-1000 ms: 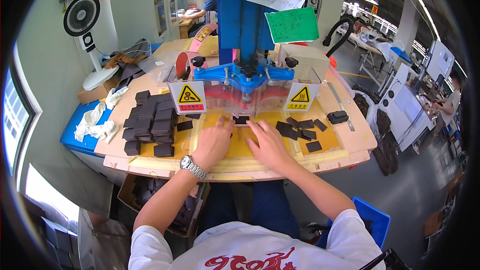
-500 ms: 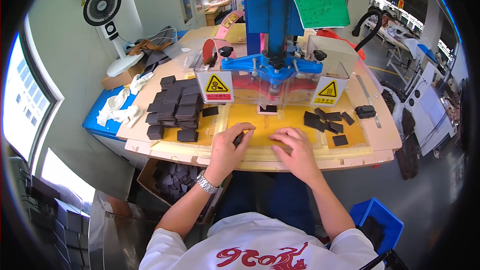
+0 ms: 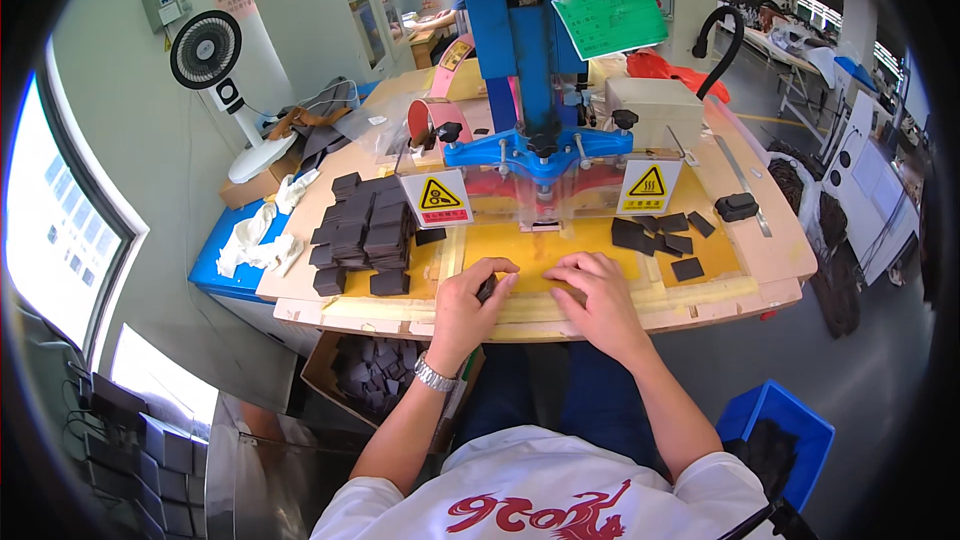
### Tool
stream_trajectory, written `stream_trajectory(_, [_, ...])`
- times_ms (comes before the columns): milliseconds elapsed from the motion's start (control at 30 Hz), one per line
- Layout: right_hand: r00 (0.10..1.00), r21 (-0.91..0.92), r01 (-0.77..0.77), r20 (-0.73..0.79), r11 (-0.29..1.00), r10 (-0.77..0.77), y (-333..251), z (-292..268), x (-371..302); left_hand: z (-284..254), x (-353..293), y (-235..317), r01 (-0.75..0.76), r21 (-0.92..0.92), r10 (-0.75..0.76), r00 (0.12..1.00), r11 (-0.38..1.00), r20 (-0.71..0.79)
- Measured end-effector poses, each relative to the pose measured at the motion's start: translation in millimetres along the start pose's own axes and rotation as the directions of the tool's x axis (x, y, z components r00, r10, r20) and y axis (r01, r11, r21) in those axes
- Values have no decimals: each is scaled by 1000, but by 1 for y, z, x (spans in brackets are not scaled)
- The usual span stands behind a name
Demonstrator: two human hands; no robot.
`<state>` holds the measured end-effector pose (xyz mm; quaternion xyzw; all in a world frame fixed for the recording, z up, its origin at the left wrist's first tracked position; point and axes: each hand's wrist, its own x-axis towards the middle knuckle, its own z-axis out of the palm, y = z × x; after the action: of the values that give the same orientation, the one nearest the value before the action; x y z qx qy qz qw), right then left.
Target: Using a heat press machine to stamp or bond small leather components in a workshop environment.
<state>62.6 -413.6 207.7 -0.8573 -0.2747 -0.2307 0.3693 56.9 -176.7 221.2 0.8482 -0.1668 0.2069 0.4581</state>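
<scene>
My left hand [image 3: 472, 302], with a metal watch on its wrist, rests at the front of the yellow work surface [image 3: 530, 265]. Its fingers are curled around a small dark piece [image 3: 487, 288], partly hidden by the thumb. To its right, my right hand [image 3: 598, 302] lies with fingers bent forward and thumb apart, nothing visible in it. Ahead of both hands stands a blue press [image 3: 540, 155] behind a clear guard with warning signs. Stacks of flat dark brown pieces [image 3: 360, 225] stand on the left, and one single piece [image 3: 430, 236] lies beside them.
Several loose dark pieces [image 3: 655, 235] lie right of the press, near a black block [image 3: 737, 207] and a metal ruler [image 3: 745, 185]. Under the table are a box of dark scraps [image 3: 375, 375] and a blue bin [image 3: 775, 440]. A fan [image 3: 206, 48] stands at left.
The view has shifted slightly. A dark piece seen under the press on a pink frame no longer shows, and the press head appears lower. Both hands stay nearly in place.
</scene>
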Motion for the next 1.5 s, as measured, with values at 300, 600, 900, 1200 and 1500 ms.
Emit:
stream_trajectory(300, [1000,-19,27,-12,999,-27,0,-1,-2,6,-1,2,-36,33,38,997,999,-65])
stream_trajectory(600, [999,-29,37,-34,999,-38,-1,-1,-3,7,-7,0,-71,145,89,988,987,-126])
stream_trajectory(900, [997,4,53,-56,999,-52,6,3,-4,-29,-4,-29,-222,511,224,973,830,58])
stream_trajectory(1200, [996,21,63,-72,998,-61,4,0,-4,-30,38,-52,-165,640,106,986,750,130])
stream_trajectory(1500, [997,28,50,-62,998,-48,5,-2,-6,-25,24,-30,-189,713,132,982,675,135])
